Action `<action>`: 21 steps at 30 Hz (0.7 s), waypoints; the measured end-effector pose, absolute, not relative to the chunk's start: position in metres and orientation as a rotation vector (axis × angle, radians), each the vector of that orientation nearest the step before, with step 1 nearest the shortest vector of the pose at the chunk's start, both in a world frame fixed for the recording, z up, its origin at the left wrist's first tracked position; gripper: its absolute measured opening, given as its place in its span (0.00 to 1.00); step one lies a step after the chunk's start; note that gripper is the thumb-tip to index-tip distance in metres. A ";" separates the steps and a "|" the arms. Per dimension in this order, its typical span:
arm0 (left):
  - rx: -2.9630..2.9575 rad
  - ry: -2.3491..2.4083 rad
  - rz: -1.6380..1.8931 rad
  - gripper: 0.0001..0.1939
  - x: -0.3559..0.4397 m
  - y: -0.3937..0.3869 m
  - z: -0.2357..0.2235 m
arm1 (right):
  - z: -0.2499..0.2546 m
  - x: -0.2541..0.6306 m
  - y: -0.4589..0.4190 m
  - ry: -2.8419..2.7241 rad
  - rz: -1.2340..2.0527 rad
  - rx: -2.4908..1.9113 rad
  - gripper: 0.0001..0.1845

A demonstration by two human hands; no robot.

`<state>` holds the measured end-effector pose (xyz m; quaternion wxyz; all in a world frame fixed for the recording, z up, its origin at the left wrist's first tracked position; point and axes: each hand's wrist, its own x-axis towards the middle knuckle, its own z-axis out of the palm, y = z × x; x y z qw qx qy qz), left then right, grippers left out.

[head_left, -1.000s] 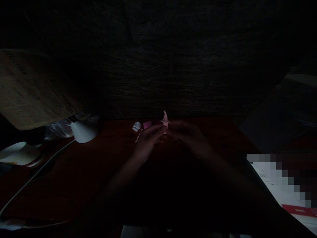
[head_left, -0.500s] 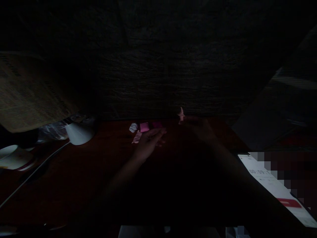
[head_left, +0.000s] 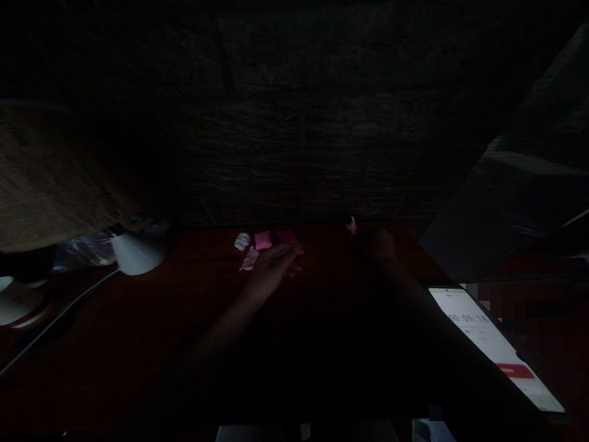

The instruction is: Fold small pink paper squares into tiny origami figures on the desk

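The scene is very dark. My left hand rests low over the table with its fingers loosely apart, and nothing shows in it. Next to it lie a crumpled pale pink piece, a pink square packet, a darker magenta piece and a crumpled silvery-white lump. Farther right, my right hand is closed, its fingertips lost in shadow. A small pale pink piece of wrapper-like material sticks out at those fingertips.
A phone showing a running timer lies at the right. On the left stand a white cone-shaped object with a cable, a pale cup and clear plastic. A dark wall rises behind the reddish-brown table.
My right hand has moved right and slightly down, carrying the small pale pink piece. The left hand stays beside the pink pieces. The whole view has shifted slightly.
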<state>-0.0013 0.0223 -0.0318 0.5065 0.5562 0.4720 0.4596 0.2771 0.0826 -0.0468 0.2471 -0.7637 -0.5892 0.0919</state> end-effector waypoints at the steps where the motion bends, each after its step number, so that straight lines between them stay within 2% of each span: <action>1: 1.346 1.134 1.109 0.17 -0.001 0.022 -0.032 | -0.047 0.277 0.083 -1.617 0.244 -2.088 0.14; 10: 1.320 1.138 1.117 0.17 0.000 0.021 -0.028 | -0.046 0.272 0.081 -1.661 0.225 -2.112 0.22; 21: 1.331 1.118 1.129 0.18 -0.001 0.021 -0.029 | -0.045 0.274 0.080 -1.642 0.259 -2.051 0.13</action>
